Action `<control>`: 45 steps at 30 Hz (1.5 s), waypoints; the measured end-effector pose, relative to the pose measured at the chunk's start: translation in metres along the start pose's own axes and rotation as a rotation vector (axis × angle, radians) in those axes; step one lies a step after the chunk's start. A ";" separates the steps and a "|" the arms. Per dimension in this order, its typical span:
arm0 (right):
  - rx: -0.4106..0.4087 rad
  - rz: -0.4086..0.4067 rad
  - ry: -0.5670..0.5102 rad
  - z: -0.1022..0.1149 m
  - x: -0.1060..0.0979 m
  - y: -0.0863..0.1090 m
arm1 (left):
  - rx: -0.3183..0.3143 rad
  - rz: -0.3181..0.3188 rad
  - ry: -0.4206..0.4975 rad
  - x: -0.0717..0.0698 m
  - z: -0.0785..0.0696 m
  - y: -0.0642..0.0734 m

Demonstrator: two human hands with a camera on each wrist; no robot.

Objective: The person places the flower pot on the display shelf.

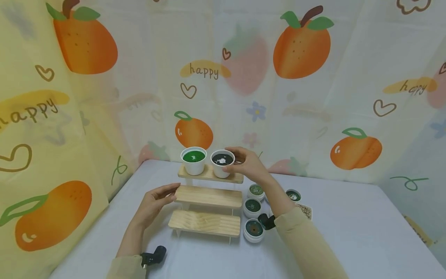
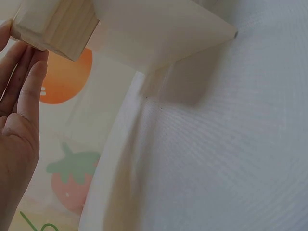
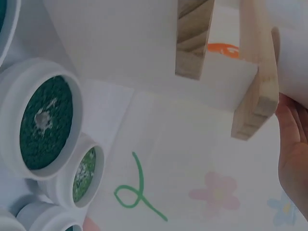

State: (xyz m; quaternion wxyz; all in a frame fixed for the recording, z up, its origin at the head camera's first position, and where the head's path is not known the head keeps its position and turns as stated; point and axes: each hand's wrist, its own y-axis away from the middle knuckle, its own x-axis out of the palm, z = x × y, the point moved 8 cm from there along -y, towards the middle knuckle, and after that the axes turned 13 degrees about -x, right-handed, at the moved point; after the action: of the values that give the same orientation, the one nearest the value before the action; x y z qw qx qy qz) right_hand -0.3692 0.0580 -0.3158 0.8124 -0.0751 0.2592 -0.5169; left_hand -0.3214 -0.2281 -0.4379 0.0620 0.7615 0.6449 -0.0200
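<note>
A three-tier stand with pale wooden shelves and white supports stands on the table. On its top shelf, my right hand holds a white cup with dark contents between thumb and fingers. Just left of that cup is a white cup with green contents. My left hand touches the left end of the middle shelf with fairly straight fingers. The left wrist view shows those fingertips against the end of a wooden shelf. In the right wrist view, the held cup is partly cut off.
Several white tubs with green or dark contents, one being a front tub, stand right of the stand. Partly behind my right forearm is a container of pale grainy bits. A fruit-print cloth hangs behind the white table.
</note>
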 end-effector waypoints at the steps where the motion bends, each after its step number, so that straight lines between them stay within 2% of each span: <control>1: -0.001 0.001 -0.002 0.001 0.002 -0.001 | -0.003 -0.003 -0.002 -0.001 0.000 0.000; 11: -0.018 0.008 0.013 0.005 0.014 -0.010 | -0.011 -0.005 -0.009 -0.002 0.000 0.001; 27: -0.009 0.014 0.021 -0.004 0.014 -0.008 | 0.013 0.010 0.013 0.001 -0.001 0.001; 38: 0.010 0.017 0.002 -0.005 0.014 -0.007 | -0.014 0.007 0.012 0.002 0.000 0.000; 45: 0.004 0.025 0.024 -0.006 0.012 -0.007 | 0.002 0.015 0.019 0.002 -0.002 0.001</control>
State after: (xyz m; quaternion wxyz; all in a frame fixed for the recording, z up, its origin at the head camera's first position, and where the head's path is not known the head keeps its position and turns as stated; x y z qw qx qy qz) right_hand -0.3734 0.0450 -0.3227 0.8158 -0.0641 0.2687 -0.5081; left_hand -0.3198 -0.2258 -0.4363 0.0554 0.7665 0.6397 -0.0130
